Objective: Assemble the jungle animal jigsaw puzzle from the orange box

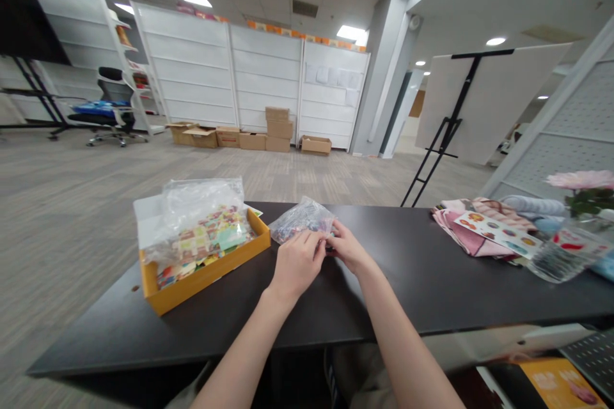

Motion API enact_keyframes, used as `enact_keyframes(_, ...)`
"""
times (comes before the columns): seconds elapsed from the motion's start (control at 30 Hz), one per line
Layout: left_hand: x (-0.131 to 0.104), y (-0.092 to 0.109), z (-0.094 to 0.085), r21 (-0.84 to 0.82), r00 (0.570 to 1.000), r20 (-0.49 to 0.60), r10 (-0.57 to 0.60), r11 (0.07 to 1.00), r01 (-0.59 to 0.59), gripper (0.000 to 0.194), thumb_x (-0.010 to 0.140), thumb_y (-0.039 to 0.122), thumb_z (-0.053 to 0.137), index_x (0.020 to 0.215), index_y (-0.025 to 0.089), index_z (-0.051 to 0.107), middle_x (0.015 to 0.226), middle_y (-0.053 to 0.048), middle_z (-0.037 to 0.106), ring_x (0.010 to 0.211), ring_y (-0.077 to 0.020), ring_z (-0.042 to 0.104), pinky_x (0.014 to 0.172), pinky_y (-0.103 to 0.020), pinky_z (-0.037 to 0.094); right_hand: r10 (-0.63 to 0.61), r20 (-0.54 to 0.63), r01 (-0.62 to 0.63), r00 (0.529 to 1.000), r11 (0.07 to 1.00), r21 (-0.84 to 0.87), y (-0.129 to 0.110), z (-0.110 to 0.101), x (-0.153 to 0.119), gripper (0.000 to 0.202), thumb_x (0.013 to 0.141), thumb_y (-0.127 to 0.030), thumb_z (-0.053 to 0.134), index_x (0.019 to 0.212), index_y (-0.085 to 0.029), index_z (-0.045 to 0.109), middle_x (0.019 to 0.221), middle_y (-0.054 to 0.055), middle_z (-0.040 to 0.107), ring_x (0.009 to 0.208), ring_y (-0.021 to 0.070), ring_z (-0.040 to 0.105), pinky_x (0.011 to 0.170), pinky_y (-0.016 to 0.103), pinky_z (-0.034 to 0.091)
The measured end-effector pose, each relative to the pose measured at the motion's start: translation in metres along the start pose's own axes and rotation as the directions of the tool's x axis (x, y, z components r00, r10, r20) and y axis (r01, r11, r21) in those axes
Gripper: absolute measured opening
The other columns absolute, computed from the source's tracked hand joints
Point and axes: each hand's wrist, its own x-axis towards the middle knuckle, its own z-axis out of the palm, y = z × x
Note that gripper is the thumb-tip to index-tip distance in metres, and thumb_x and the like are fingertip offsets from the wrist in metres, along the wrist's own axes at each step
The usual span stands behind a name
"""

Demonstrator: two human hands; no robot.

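Note:
A clear plastic bag (303, 217) with small multicoloured pieces inside lies on the dark table, right of the yellow box. My left hand (300, 259) is closed on the bag's near edge, its fingers bent and pinching the plastic. Close beside it, my right hand (346, 246) grips the bag's right corner, thumb and fingers pressed together. The fingertips of both hands nearly meet. An open yellow box (215, 275) stands to the left, holding colourful printed pieces, some of them inside a larger clear bag (204, 195) that rises above the rim.
The dark table (407, 287) spans the front. At its right lie folded pink cloths (460, 230), a sticker sheet (499, 233) and a clear vase (570, 249) with a pink flower. Beyond are an easel board (489, 102), cardboard boxes (278, 128) and an office chair (112, 102).

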Motion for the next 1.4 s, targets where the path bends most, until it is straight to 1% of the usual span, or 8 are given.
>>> enact_keyframes(0.13,-0.005,0.004,-0.003,-0.040,0.999,0.003,0.044,0.998,-0.044,0.012,0.096,0.021,0.054,0.097,0.020,0.066,0.091,-0.005,0.072,0.084,-0.0204,0.069,0.076,-0.032,0.053,-0.117,-0.100,0.124,0.988,0.990,0.063,0.006,0.005,0.010,0.055,0.071,-0.048,0.079,0.116,-0.022,0.061,0.098,0.005,0.073,0.083,0.0205,0.069,0.071,0.032,0.056)
enact_keyframes(0.27,-0.010,0.010,-0.006,-0.143,0.997,0.017,0.078,0.987,-0.075,0.012,0.096,0.020,0.054,0.095,0.020,0.066,0.087,-0.003,0.071,0.079,-0.0181,0.068,0.072,-0.030,0.053,-0.378,-0.231,0.290,0.897,0.896,-0.337,0.012,0.006,0.021,0.054,0.072,-0.051,0.075,0.114,-0.017,0.065,0.107,0.011,0.074,0.098,0.0280,0.069,0.090,0.043,0.055)
enact_keyframes(0.53,-0.012,0.012,-0.008,-0.245,0.999,0.000,0.038,0.969,-0.037,0.011,0.096,0.020,0.055,0.093,0.020,0.066,0.088,-0.002,0.073,0.079,-0.0167,0.070,0.072,-0.029,0.053,-0.537,-0.036,0.382,0.843,0.645,-0.662,0.018,0.010,0.032,0.058,0.087,-0.052,0.057,0.129,-0.013,0.063,0.128,0.019,0.068,0.121,0.0340,0.063,0.107,0.047,0.047)
enact_keyframes(0.83,-0.007,0.011,-0.004,-0.287,0.994,0.053,-0.095,0.952,0.106,0.012,0.095,0.021,0.055,0.098,0.022,0.067,0.093,-0.003,0.075,0.082,-0.0181,0.070,0.075,-0.030,0.053,-0.507,0.102,0.458,0.856,0.652,-0.604,0.003,-0.012,-0.001,0.045,0.084,-0.032,0.065,0.128,-0.023,0.066,0.133,0.011,0.067,0.130,0.0306,0.056,0.114,0.047,0.039)
enact_keyframes(0.97,-0.002,0.012,-0.002,-0.302,0.986,0.051,-0.156,0.939,0.165,0.012,0.095,0.023,0.055,0.095,0.022,0.067,0.089,-0.002,0.074,0.079,-0.0174,0.069,0.074,-0.030,0.053,-0.481,0.090,0.402,0.872,0.599,-0.692,-0.003,-0.028,-0.024,0.031,0.090,-0.031,0.058,0.117,-0.023,0.070,0.121,0.011,0.072,0.112,0.0292,0.065,0.100,0.043,0.048)
enact_keyframes(1.13,0.001,0.017,0.001,-0.233,0.987,0.118,-0.105,0.964,0.130,0.013,0.096,0.022,0.053,0.093,0.021,0.067,0.090,-0.002,0.073,0.078,-0.0162,0.068,0.072,-0.028,0.051,-0.381,-0.085,0.151,0.921,0.549,-0.822,-0.006,-0.052,-0.039,0.024,0.092,-0.036,0.054,0.097,-0.022,0.074,0.072,0.004,0.072,0.068,0.0225,0.066,0.068,0.032,0.047)
enact_keyframes(1.27,-0.003,0.017,0.005,-0.063,0.948,0.311,0.068,0.997,-0.051,0.014,0.096,0.025,0.054,0.093,0.020,0.067,0.090,-0.005,0.072,0.083,-0.0205,0.069,0.071,-0.030,0.051,-0.218,-0.172,-0.052,0.961,0.467,-0.883,-0.003,-0.067,-0.041,0.022,0.089,-0.037,0.060,0.081,-0.021,0.073,0.075,0.006,0.074,0.075,0.0242,0.069,0.065,0.031,0.042)
enact_keyframes(1.4,-0.006,0.013,0.005,-0.048,0.886,0.426,0.182,0.983,-0.179,0.013,0.092,0.030,0.064,0.100,0.020,0.067,0.093,-0.006,0.071,0.089,-0.0235,0.068,0.074,-0.033,0.052,-0.148,-0.254,-0.176,0.956,0.403,-0.898,0.003,-0.074,-0.038,0.031,0.088,-0.042,0.065,0.106,-0.018,0.071,0.087,0.010,0.077,0.089,0.0286,0.072,0.068,0.032,0.043)
